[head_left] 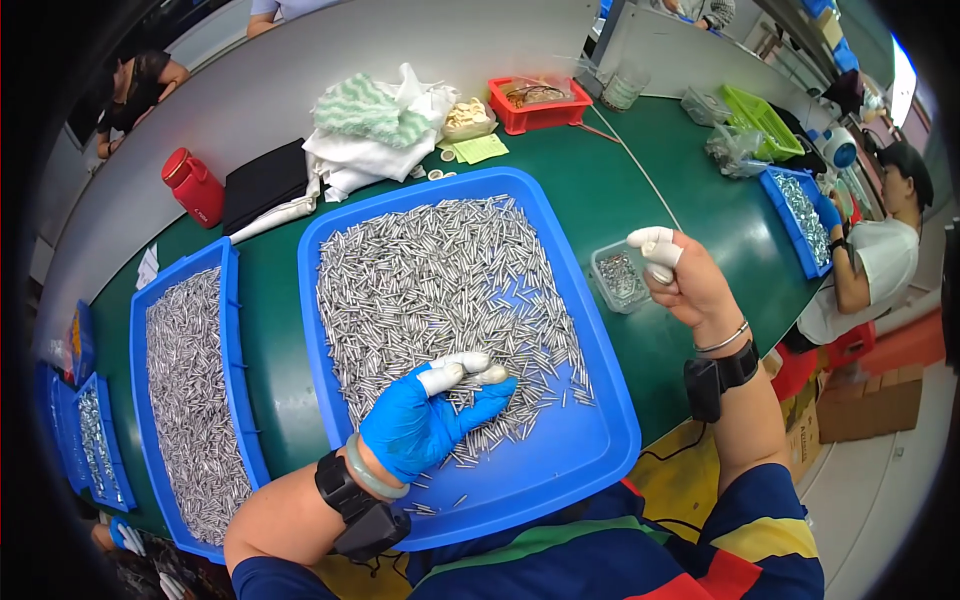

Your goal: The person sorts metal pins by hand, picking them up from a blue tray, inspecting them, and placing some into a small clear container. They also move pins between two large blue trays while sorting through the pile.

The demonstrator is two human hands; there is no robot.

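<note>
Slim metal pins (pixel 430 260) heap in a smooth blue tray (pixel 560 455), its near-right corner bare; the gloved left hand (pixel 425 415) hovers over them. The right hand (pixel 692 280) hangs beside open counter (pixel 740 215). Both hands' fingers curl, grip unclear.

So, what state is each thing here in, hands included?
Left hand: blue-gloved, fingers curled, over pins
Right hand: fingers curled, raised
Large tray: mostly covered with pins
Narrow tray: filled with pins
Clear container: holding small parts
Red bin: open
Striped cloth: crumpled
Black cloth: folded
Red flask: standing
</note>
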